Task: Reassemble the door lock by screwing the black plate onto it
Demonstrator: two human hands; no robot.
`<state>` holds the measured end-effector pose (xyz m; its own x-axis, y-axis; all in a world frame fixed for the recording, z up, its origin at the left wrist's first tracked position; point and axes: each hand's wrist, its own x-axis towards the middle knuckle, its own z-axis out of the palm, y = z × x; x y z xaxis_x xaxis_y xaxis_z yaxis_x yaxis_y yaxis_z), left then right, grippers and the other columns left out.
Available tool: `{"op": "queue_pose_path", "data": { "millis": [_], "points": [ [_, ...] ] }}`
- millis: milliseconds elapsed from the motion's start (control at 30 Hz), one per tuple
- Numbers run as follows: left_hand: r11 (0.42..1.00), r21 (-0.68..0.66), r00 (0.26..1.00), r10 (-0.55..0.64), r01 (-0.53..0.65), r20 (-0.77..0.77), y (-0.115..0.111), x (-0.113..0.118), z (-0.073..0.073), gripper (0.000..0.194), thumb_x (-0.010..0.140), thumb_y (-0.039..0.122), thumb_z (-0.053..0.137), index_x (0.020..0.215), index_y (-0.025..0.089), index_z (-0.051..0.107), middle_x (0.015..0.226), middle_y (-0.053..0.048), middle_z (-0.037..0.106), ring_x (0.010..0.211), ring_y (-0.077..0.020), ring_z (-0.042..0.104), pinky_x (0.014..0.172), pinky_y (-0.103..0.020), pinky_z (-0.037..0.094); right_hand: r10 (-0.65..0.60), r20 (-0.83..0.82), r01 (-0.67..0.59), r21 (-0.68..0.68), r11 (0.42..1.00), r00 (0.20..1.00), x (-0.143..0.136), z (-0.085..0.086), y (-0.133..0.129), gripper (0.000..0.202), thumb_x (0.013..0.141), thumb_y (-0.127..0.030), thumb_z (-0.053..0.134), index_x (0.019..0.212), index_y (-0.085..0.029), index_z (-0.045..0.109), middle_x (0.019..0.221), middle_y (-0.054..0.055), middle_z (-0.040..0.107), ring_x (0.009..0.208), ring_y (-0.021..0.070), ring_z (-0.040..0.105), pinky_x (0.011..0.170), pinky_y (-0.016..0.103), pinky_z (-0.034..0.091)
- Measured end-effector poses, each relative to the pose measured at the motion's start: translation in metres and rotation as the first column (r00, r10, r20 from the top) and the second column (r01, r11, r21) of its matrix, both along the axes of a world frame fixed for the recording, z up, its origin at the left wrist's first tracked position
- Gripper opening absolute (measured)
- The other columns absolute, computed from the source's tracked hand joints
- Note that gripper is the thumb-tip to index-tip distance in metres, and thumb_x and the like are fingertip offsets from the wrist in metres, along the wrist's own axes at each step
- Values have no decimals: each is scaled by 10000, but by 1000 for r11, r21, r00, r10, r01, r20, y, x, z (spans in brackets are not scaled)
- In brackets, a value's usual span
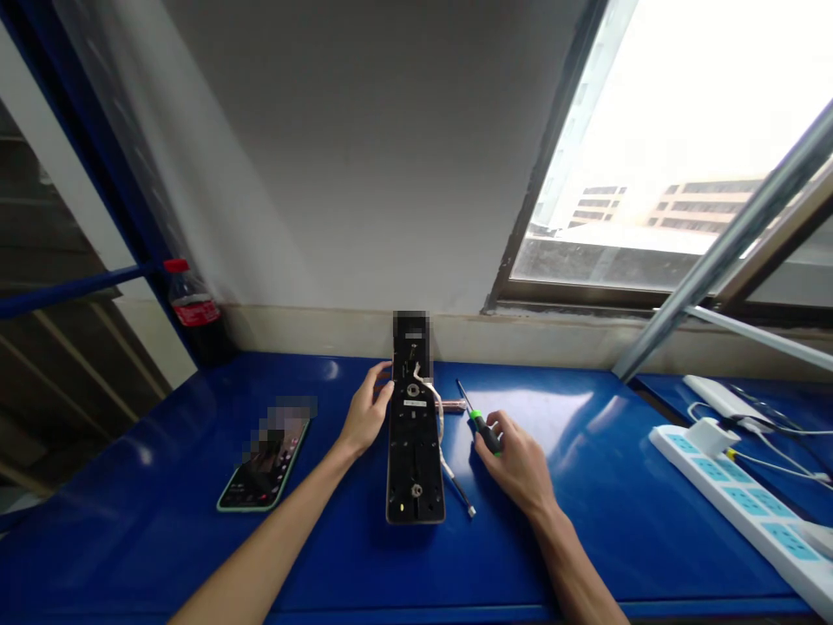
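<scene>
A long black device [414, 451] with screws and two round metal fittings lies on the blue table, its length running away from me. My left hand [365, 411] holds it by the left edge, the fingers partly hidden behind it. A white-wrapped cable [441, 434] runs along its right side and ends in a small white connector [472, 511]. To the right, my right hand [517, 460] is closed on a black and green screwdriver [485, 430], whose shaft points up and left. Between device and screwdriver shaft lies a reddish-brown bundle [454, 405].
A phone [265, 469] lies on the table [351, 555] at left. Behind it stands a cola bottle [197, 314]. On the right are a white power strip [748, 503] with a plugged-in adapter [711, 437], cables and a slanted metal bar [716, 260]. A wall and window stand behind.
</scene>
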<state>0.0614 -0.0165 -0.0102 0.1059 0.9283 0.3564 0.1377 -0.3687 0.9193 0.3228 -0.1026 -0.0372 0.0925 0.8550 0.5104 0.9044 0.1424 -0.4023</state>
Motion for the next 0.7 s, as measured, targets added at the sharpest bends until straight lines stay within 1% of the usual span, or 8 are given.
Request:
{"op": "queue_pose_path", "data": {
  "millis": [167, 300, 367, 433, 567, 600, 667, 700],
  "points": [
    [988, -100, 990, -113, 122, 84, -4, 0, -10, 490, 979, 436, 525, 1428, 256, 446, 1108, -55, 736, 1029, -242, 704, 919, -380, 536, -94, -89, 108, 168, 980, 992, 4, 4, 0, 167, 906, -394, 609, 934, -230, 605, 813, 40, 729, 668, 199, 701, 640, 293, 501],
    [976, -138, 982, -153, 168, 113, -3, -3, -10, 560, 968, 456, 555, 1463, 236, 409, 992, -51, 753, 929, -244, 713, 859, -376, 538, -190, -166, 237, 339, 910, 968, 12, 22, 5, 277, 899, -454, 643, 985, -191, 654, 759, 56, 711, 619, 197, 682, 673, 319, 516],
    [974, -141, 979, -159, 176, 126, -2, -4, -9, 585, 957, 455, 575, 1466, 215, 414, 965, -55, 753, 923, -245, 711, 862, -378, 533, -216, -191, 277, 403, 872, 957, 13, 43, 12, 306, 869, -452, 693, 1019, -186, 665, 693, 24, 680, 593, 187, 669, 684, 321, 513],
    [970, -150, 974, -168, 191, 154, -1, -4, -7, 630, 937, 454, 605, 1477, 187, 419, 949, -62, 756, 925, -245, 711, 868, -377, 530, -197, -221, 283, 487, 827, 955, 9, 71, 22, 314, 826, -442, 742, 998, -186, 681, 660, 2, 654, 555, 171, 645, 639, 311, 502],
    [951, -193, 956, -199, 241, 214, 1, -6, -4, 788, 885, 468, 672, 1529, 124, 379, 908, -61, 767, 879, -228, 714, 846, -356, 530, -42, -273, 200, 583, 787, 961, -13, 139, 43, 369, 784, -392, 794, 1072, -196, 673, 672, -35, 624, 540, 120, 589, 584, 268, 493],
    [947, -201, 954, -204, 249, 219, 1, -7, -3, 836, 875, 473, 684, 1547, 109, 347, 890, -54, 768, 854, -218, 712, 835, -346, 528, 8, -294, 184, 618, 764, 956, -21, 154, 47, 383, 776, -385, 802, 1084, -201, 668, 669, -46, 611, 536, 109, 576, 578, 261, 496],
    [940, -218, 950, -214, 264, 226, 2, -9, -2, 930, 859, 477, 706, 1581, 92, 265, 864, -39, 768, 812, -198, 706, 827, -332, 521, 141, -317, 112, 662, 742, 938, -38, 179, 54, 371, 792, -377, 790, 1094, -205, 659, 735, -28, 624, 574, 108, 585, 566, 259, 517],
    [935, -224, 948, -221, 273, 231, 3, -10, -2, 967, 852, 476, 717, 1592, 89, 229, 857, -34, 770, 801, -192, 705, 833, -329, 518, 203, -325, 68, 660, 748, 924, -47, 188, 56, 376, 813, -377, 775, 1125, -210, 649, 761, -18, 627, 596, 114, 598, 559, 261, 530]
  ]
}}
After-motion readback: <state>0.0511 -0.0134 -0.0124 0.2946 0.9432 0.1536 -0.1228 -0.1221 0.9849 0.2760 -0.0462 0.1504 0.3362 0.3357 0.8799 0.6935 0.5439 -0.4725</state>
